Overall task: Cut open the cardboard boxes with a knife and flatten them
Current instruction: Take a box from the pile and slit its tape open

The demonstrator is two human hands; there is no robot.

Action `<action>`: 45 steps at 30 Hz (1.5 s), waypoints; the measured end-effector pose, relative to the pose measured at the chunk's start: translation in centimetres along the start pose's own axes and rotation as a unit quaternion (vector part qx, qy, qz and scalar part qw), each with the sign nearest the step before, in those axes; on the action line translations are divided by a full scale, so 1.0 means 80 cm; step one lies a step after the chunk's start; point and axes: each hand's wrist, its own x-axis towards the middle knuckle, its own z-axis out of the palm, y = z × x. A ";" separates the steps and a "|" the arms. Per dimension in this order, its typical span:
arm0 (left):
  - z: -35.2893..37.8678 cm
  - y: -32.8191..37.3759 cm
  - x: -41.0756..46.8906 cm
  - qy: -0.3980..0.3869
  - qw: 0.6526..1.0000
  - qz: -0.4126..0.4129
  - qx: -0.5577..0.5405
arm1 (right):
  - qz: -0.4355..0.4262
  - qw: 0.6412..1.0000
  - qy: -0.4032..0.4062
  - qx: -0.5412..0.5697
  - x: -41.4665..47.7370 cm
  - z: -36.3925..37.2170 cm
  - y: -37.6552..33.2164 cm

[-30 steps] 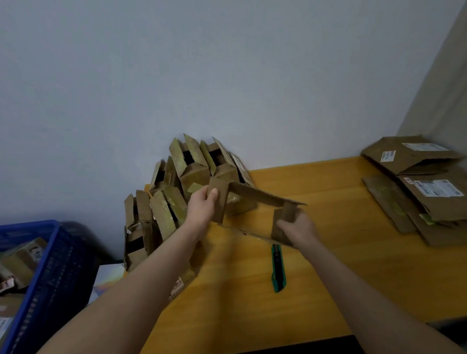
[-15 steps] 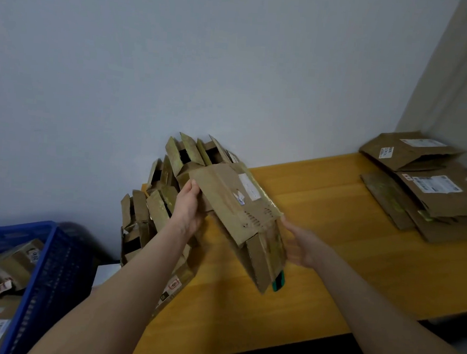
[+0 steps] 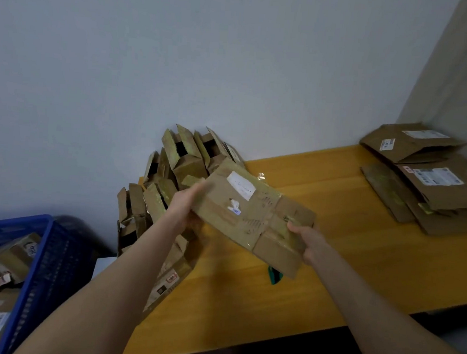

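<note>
A flattened brown cardboard box (image 3: 249, 214) with a white label and clear tape hangs above the wooden table (image 3: 360, 256), tilted down to the right. My left hand (image 3: 188, 204) holds its left end, fingers behind the card. My right hand (image 3: 305, 242) grips its right end, thumb on top. A green knife (image 3: 274, 276) lies on the table below the box, mostly hidden by it.
A heap of opened small boxes (image 3: 171, 177) leans against the wall at the table's left end. Flattened boxes (image 3: 427, 178) are stacked at the far right. A blue crate (image 3: 38, 259) with taped boxes stands low on the left.
The box was an open sleeve a second ago. It has since been pressed flat and turned label side up, and my right hand has shifted to grip its right end.
</note>
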 end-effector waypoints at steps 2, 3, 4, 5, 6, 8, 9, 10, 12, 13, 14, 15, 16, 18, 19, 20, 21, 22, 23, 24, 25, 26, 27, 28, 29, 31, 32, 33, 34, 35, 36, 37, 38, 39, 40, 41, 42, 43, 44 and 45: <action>0.004 -0.006 0.010 0.054 0.974 0.034 0.216 | -0.046 0.999 0.022 -0.009 0.008 -0.001 -0.001; 0.009 -0.009 0.014 0.066 0.957 0.040 0.281 | -0.062 0.998 0.029 -0.017 0.012 -0.002 -0.001; 0.016 -0.015 0.016 0.068 0.940 0.040 0.332 | -0.075 0.996 0.035 -0.030 0.018 -0.003 0.000; 0.023 -0.022 0.016 0.069 0.921 0.035 0.381 | -0.086 0.994 0.046 -0.048 0.021 -0.006 0.000; 0.030 -0.033 0.016 0.069 0.897 0.035 0.435 | -0.096 0.991 0.054 -0.071 0.024 -0.007 0.000; 0.045 -0.066 0.021 0.045 0.858 0.062 0.508 | -0.119 0.982 0.062 -0.134 0.032 -0.012 0.004; 0.054 -0.082 0.021 0.015 0.858 0.078 0.507 | -0.125 0.974 0.064 -0.179 0.036 -0.013 0.008; 0.063 -0.098 0.021 -0.024 0.866 0.092 0.492 | -0.129 0.964 0.068 -0.223 0.037 -0.011 0.012; 0.079 -0.125 0.021 -0.098 0.860 0.101 0.490 | -0.130 0.954 0.058 -0.264 0.043 -0.006 0.024; 0.085 -0.137 0.022 -0.124 0.850 0.105 0.501 | -0.127 0.954 0.045 -0.267 0.048 -0.002 0.032; 0.089 -0.150 0.025 -0.141 0.840 0.111 0.512 | -0.124 0.954 0.030 -0.270 0.053 0.003 0.041; 0.093 -0.158 0.027 -0.153 0.830 0.110 0.524 | -0.123 0.953 0.019 -0.278 0.057 0.009 0.048; 0.096 -0.166 0.029 -0.164 0.817 0.108 0.541 | -0.124 0.951 0.013 -0.284 0.062 0.015 0.054; 0.101 -0.176 0.032 -0.205 0.778 0.103 0.585 | -0.109 0.953 0.026 -0.281 0.072 0.024 0.060; 0.105 -0.180 0.032 -0.228 0.755 0.102 0.606 | -0.094 0.956 0.040 -0.275 0.078 0.026 0.060; 0.108 -0.184 0.030 -0.245 0.734 0.107 0.624 | -0.083 0.959 0.050 -0.268 0.082 0.027 0.058; 0.111 -0.187 0.027 -0.250 0.720 0.114 0.637 | -0.072 0.962 0.052 -0.258 0.085 0.027 0.055; 0.112 -0.190 0.026 -0.245 0.716 0.124 0.641 | -0.064 0.967 0.047 -0.244 0.088 0.026 0.051; 0.112 -0.190 0.027 -0.232 0.720 0.137 0.639 | -0.058 0.971 0.038 -0.228 0.088 0.024 0.046; 0.111 -0.190 0.028 -0.216 0.728 0.149 0.633 | -0.048 0.978 0.028 -0.203 0.086 0.022 0.041; 0.109 -0.185 0.031 -0.199 0.737 0.160 0.626 | -0.036 0.985 0.022 -0.167 0.088 0.019 0.038; 0.108 -0.180 0.035 -0.185 0.744 0.168 0.620 | -0.027 0.990 0.023 -0.133 0.090 0.016 0.036; 0.106 -0.173 0.039 -0.177 0.747 0.172 0.617 | -0.022 0.993 0.028 -0.113 0.093 0.013 0.038; 0.105 -0.167 0.042 -0.175 0.750 0.172 0.615 | -0.030 0.991 0.044 -0.121 0.095 0.009 0.042; 0.105 -0.162 0.046 -0.173 0.752 0.170 0.613 | -0.048 0.981 0.066 -0.173 0.101 0.004 0.049; 0.107 -0.157 0.052 -0.167 0.761 0.163 0.606 | -0.088 0.927 0.083 -0.354 0.108 -0.007 0.067; 0.109 -0.157 0.054 -0.163 0.765 0.161 0.601 | -0.094 0.894 0.076 -0.432 0.106 -0.009 0.078; 0.111 -0.157 0.055 -0.159 0.769 0.159 0.599 | -0.091 0.870 0.061 -0.481 0.105 -0.010 0.089; 0.112 -0.159 0.056 -0.155 0.769 0.159 0.599 | -0.086 0.855 0.048 -0.510 0.102 -0.007 0.100; 0.113 -0.161 0.056 -0.152 0.769 0.160 0.601 | -0.085 0.839 0.046 -0.536 0.103 -0.003 0.111; 0.115 -0.164 0.057 -0.149 0.767 0.159 0.603 | -0.087 0.821 0.053 -0.562 0.101 0.001 0.119; 0.116 -0.166 0.058 -0.147 0.766 0.158 0.606 | -0.088 0.805 0.064 -0.583 0.104 0.002 0.124; 0.117 -0.170 0.059 -0.145 0.763 0.157 0.610 | -0.093 0.795 0.078 -0.594 0.105 0.002 0.125; 0.119 -0.173 0.060 -0.144 0.759 0.158 0.615 | -0.100 0.796 0.093 -0.590 0.109 -0.001 0.124; 0.120 -0.176 0.060 -0.145 0.755 0.160 0.620 | -0.110 0.802 0.104 -0.578 0.112 -0.006 0.121; 0.122 -0.179 0.061 -0.145 0.751 0.160 0.625 | -0.125 0.806 0.110 -0.568 0.116 -0.014 0.116; 0.124 -0.182 0.061 -0.146 0.746 0.160 0.630 | -0.137 0.806 0.116 -0.564 0.120 -0.022 0.109; 0.124 -0.185 0.062 -0.149 0.741 0.159 0.635 | -0.143 0.806 0.120 -0.562 0.124 -0.030 0.103; 0.125 -0.188 0.061 -0.153 0.736 0.156 0.641 | -0.143 0.806 0.124 -0.561 0.127 -0.039 0.095; 0.127 -0.192 0.060 -0.156 0.731 0.153 0.647 | -0.136 0.808 0.127 -0.559 0.131 -0.047 0.089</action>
